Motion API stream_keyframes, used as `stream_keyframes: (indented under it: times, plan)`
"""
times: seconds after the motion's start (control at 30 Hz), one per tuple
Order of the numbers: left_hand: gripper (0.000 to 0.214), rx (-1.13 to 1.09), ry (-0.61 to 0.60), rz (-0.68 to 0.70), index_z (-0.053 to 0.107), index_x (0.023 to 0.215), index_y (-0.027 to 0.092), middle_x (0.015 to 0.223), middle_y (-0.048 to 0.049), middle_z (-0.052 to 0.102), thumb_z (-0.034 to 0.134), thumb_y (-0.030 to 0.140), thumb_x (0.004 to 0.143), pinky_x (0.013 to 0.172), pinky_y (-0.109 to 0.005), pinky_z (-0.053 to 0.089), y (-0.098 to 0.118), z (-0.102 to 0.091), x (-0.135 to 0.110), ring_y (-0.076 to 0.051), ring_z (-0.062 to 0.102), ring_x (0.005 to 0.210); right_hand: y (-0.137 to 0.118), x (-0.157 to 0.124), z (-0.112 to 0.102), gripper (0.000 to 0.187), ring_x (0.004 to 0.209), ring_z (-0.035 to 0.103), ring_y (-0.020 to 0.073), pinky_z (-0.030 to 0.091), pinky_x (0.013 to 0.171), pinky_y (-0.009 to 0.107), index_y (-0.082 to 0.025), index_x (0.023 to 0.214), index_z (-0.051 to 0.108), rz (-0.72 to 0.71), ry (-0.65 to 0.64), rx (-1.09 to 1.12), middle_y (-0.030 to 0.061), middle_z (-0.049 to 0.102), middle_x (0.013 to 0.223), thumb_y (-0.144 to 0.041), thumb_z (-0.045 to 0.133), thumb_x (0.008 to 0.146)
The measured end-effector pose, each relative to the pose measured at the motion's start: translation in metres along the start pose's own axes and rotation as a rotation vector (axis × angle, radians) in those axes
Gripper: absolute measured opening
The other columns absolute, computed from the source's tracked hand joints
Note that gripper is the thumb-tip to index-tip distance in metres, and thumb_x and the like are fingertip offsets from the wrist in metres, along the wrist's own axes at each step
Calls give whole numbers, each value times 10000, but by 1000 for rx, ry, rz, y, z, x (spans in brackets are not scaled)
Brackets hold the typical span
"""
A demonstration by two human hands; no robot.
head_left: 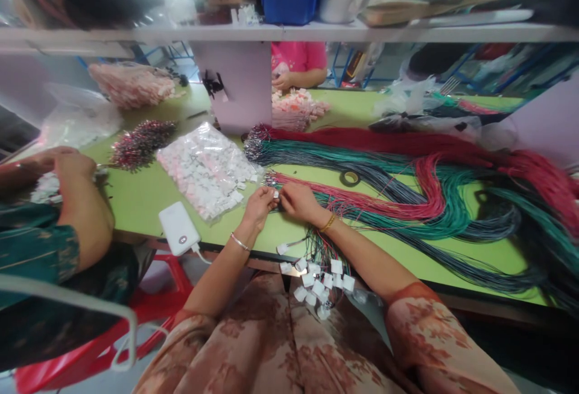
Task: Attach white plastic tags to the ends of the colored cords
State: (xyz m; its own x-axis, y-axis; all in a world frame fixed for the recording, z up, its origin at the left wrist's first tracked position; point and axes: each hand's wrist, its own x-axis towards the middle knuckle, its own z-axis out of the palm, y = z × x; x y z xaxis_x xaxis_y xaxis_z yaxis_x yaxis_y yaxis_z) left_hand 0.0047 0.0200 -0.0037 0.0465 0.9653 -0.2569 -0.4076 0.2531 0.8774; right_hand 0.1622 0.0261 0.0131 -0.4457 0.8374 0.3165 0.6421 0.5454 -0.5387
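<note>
At the near edge of a smooth green table, the left hand and right hand meet, fingertips pinched on a small white plastic connector beside thin red wires. Just left, a crinkled clear bag holds similar white pieces.

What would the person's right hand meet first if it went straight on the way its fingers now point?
Almost at once the left hand: the right hand points leftward at it, the fingertips meeting at a small white connector. Depth is hard to judge, but they look level.
</note>
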Motion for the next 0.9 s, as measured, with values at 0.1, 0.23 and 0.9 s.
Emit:
stream_keyframes:
  times: [0.1,0.23,0.9]
  plan:
    - [219,35,5,-3,592,755,138,669,3,610,767,239,670,577,-187,426,-1,0,0,-64,549,590,4,3,3,181,628,452,136,317,611,252,-161,742,552,63,-21,101,41,579,700,-272,461,853]
    - [214,15,6,16,595,771,141,685,4,615,754,251,678,597,-192,427,-2,1,0,-65,551,604,9,5,3,204,570,415,107,291,571,231,-160,701,548,53,-35,234,-9,522,618,-284,471,844]
    - [223,80,-14,39,597,808,137,840,-50,687,738,272,700,609,-206,416,-3,0,0,-71,560,642,59,73,-5,188,778,591,220,382,690,293,-136,879,632,497,-58,-208,159,685,917,-201,461,837]
